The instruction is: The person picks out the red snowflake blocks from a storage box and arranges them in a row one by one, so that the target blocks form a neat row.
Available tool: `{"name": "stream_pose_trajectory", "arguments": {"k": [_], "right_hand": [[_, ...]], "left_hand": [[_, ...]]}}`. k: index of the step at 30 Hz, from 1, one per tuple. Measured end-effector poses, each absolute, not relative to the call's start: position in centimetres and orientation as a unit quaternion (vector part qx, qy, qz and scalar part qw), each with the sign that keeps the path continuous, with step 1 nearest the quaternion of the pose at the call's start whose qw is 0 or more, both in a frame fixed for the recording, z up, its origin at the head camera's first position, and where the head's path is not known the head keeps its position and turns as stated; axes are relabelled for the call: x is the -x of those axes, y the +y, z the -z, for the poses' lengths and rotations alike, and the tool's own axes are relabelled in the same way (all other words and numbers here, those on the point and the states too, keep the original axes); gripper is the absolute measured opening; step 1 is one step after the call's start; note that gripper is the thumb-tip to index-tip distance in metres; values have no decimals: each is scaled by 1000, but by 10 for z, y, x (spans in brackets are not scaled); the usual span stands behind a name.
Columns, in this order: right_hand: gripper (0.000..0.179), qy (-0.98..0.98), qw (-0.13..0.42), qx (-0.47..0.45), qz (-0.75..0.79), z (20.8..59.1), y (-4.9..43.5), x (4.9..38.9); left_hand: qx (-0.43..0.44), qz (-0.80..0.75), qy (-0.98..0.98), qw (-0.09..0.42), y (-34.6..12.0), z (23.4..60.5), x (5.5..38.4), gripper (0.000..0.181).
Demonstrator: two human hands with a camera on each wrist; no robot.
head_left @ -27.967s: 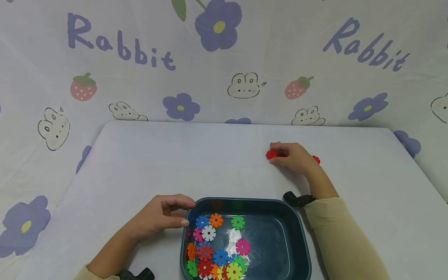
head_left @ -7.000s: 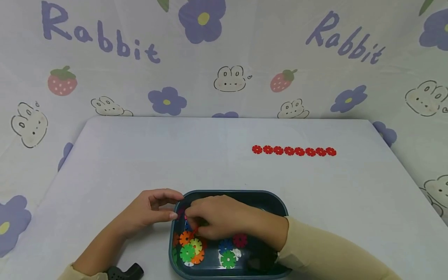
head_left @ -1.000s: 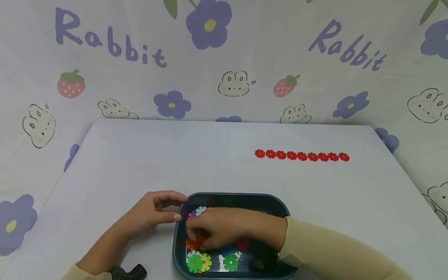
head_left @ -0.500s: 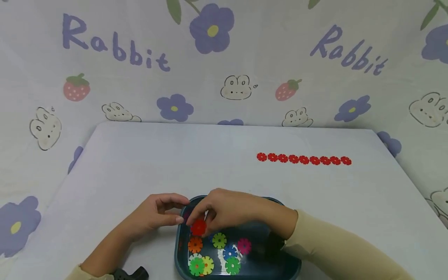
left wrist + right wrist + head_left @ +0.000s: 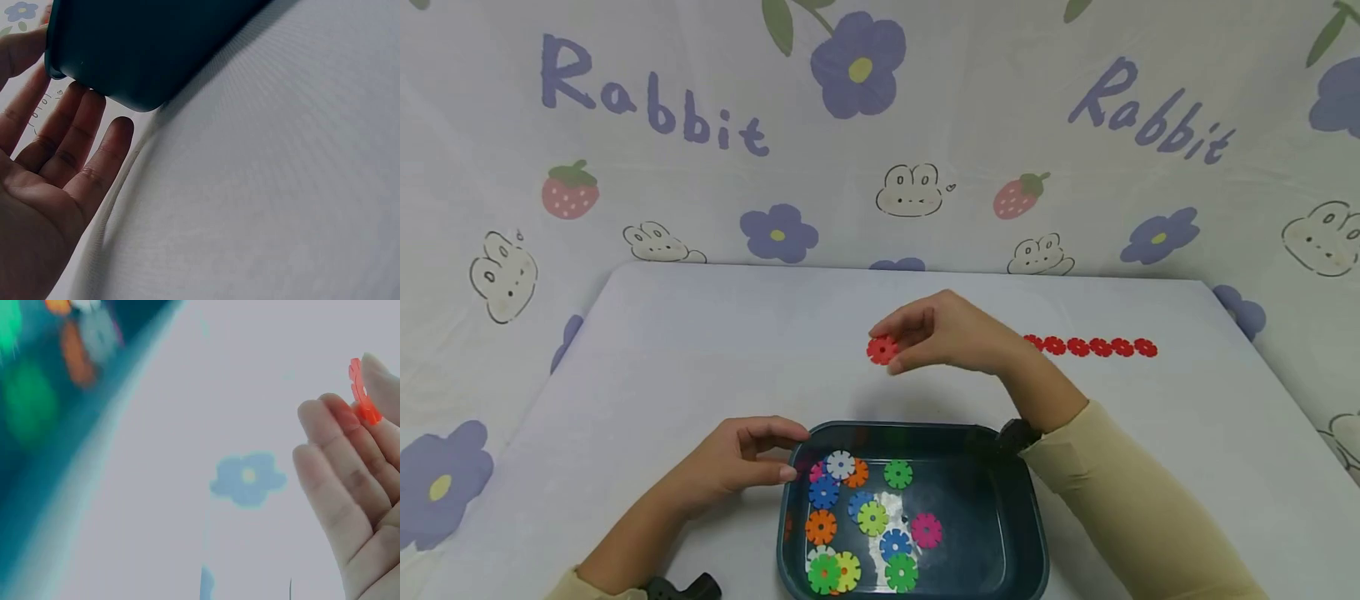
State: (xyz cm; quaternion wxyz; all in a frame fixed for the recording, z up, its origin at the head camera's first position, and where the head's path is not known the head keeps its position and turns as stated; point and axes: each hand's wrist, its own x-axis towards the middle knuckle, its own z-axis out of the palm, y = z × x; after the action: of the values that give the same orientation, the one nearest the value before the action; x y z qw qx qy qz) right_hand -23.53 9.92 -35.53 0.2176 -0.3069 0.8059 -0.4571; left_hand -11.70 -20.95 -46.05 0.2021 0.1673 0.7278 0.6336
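Observation:
My right hand (image 5: 951,337) pinches a red plastic snowflake disc (image 5: 882,350) between thumb and fingers, above the table beyond the tray. In the right wrist view the red snowflake disc (image 5: 361,390) appears nearly edge-on. To the hand's right, a row of several red snowflake discs (image 5: 1100,347) lies on the table; its left end is hidden behind my hand and wrist. My left hand (image 5: 741,454) touches the left corner of the dark teal tray (image 5: 970,500) with loosely extended fingers. From the left wrist, the tray (image 5: 125,56) shows against the fingertips of the left hand (image 5: 62,144).
Inside the tray lie several loose snowflake discs, among them an orange disc (image 5: 821,527), a pink disc (image 5: 927,530) and a green disc (image 5: 902,572). The white table (image 5: 722,350) ends at a patterned cloth backdrop (image 5: 700,192). Each wrist carries a black camera mount (image 5: 1017,436).
Half a second ago my right hand was over the tray with the red disc; it has moved up and away to the table's far part. My left hand stays at the tray's corner.

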Motion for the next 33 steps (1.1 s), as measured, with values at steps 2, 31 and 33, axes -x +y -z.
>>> {"name": "stream_pose_trajectory", "arguments": {"k": [2, 31, 33], "right_hand": [[40, 815, 202, 285, 461, 355, 111, 248], [47, 926, 151, 222, 264, 438, 165, 307], [45, 929, 151, 217, 258, 438, 162, 307]], "left_hand": [[-167, -632, 730, 200, -210, 461, 117, 36], [-170, -631, 729, 205, -211, 460, 110, 37], [-171, -632, 728, 205, -212, 460, 111, 37]]}}
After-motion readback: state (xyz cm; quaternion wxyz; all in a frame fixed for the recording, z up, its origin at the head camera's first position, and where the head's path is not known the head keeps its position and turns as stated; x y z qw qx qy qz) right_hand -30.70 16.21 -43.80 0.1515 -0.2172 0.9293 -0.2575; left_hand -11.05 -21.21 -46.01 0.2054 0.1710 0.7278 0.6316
